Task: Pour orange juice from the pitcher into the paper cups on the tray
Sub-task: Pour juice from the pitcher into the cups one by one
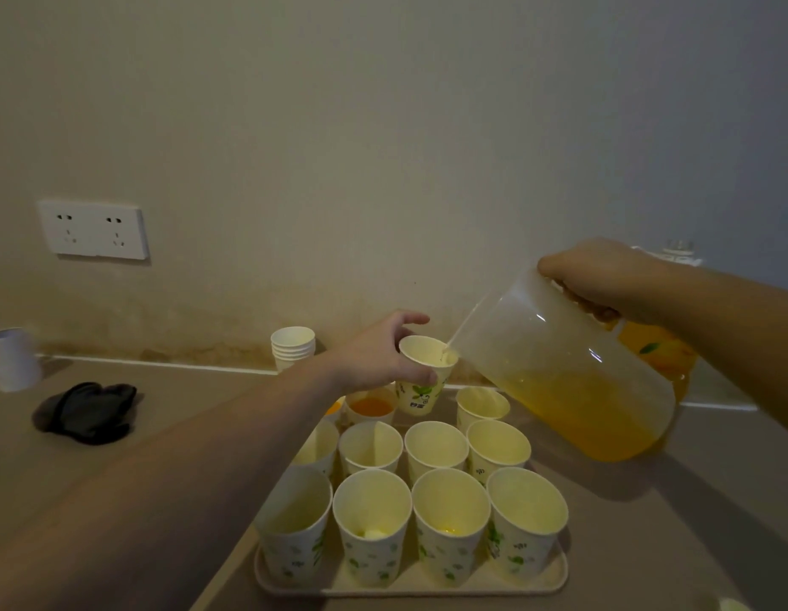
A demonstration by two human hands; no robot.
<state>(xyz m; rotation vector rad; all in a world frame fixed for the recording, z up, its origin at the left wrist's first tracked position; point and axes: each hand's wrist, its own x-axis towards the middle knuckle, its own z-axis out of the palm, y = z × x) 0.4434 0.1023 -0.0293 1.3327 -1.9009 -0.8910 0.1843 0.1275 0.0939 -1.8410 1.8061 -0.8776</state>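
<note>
Pouring is underway here: the translucent plastic pitcher is tipped hard toward 9 o'clock, juice pooled in its low side, spout right over the paper cup that's lifted above the tray's far edge. The right hand has its fingers wrapped around the handle, and the left hand pinches the raised cup near its rim. Only a thin trickle seems to reach the cup, so I'd guess this fill has barely started; next it needs a steady tilt, then a level-off before the rim floods. Thin waxy paper will squash if squeezed. On the pale tray stand the other cups, tapered with green leaf prints, mostly empty, one at 12 o'clock already orange. Farther out on the table: a spare cup stack at 11 o'clock, a dark crumpled cloth at 9.
</note>
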